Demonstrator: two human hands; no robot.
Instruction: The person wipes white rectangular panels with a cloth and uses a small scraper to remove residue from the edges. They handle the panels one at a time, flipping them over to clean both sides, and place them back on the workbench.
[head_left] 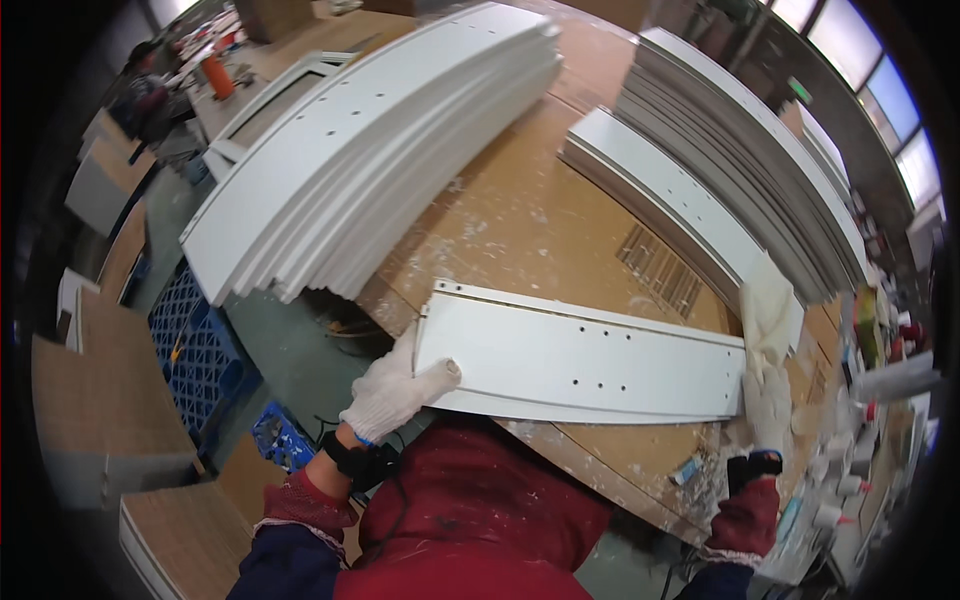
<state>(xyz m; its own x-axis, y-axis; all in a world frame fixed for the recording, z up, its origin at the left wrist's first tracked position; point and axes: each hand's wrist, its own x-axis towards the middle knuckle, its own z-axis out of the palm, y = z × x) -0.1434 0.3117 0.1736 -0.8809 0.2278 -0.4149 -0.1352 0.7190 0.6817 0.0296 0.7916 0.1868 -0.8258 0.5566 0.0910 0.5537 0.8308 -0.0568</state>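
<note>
Two gloved hands are on one white panel [510,350] lying across the near part of the brown surface [480,240], its left end poking out past the edge and its right end just short of the shorter stack [670,180]. Left hand [390,392] has its grip clamped on that overhanging end, thumb on top, while the right hand [768,405] is at the other end with a cream cloth [765,305] bunched beyond it. Its fingers are hidden, so I can't tell if that grip is clenched or just pressing. As for elbow room, a wedge of brown shows beyond the panel, between the left stack [390,100] and the shorter stack, with the tall right stack [745,120] just behind that one. Left fingers under the panel can't be seen either, the far ends of the stacks go soft, and the bottles [840,480] at right are too jumbled to sort out. Material-wise: panel is smooth and flat with small dark holes and a groove along the far long edge, gloves look like knitted fabric, surface is speckled with white flecks, and the blue pallet [190,340] down on the left is an open lattice
</note>
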